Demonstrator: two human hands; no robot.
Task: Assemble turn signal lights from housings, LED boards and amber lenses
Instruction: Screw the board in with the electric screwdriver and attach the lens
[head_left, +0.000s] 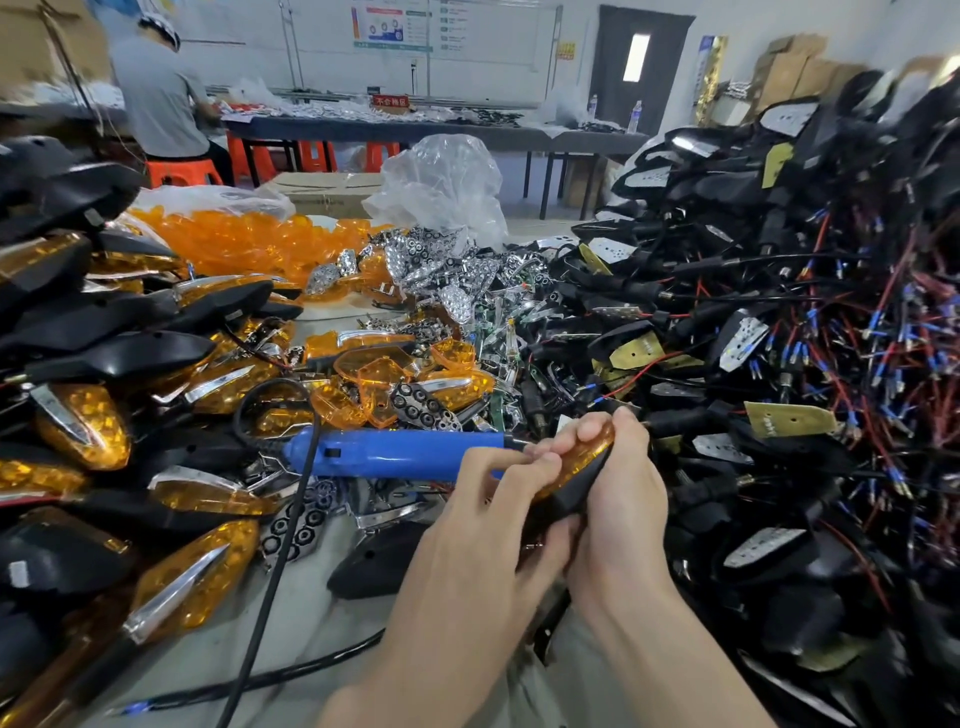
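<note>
**Both hands close a lens onto its housing**

The turn signal light (574, 475) is low and a little right of the middle, held above the table (322, 634) between the two hands. The left hand (483, 525) comes from below. Its fingers are curled and the fingertips (543, 460) pinch the near edge of the amber lens (584, 457). The right hand (623, 509) wraps the other side, with its fingers bent over the top of the lens and its palm behind the black housing (574, 496). Neither hand is free.

The light looks small, light and stiff, as moulded plastic is. The lens is glossy, so it is probably slippery, and it may scratch or crack if pressure comes on one point only. The matte housing seems the safer place to grip. The lens is better pressed along its edges, evenly, and not in the centre. Whether it is fully seated cannot be told, because the fingers cover the seam.

A blue tool (395, 453) lies just behind the hands. Finished lights (83, 431) are piled at the left, and wired housings (779, 332) at the right.
</note>
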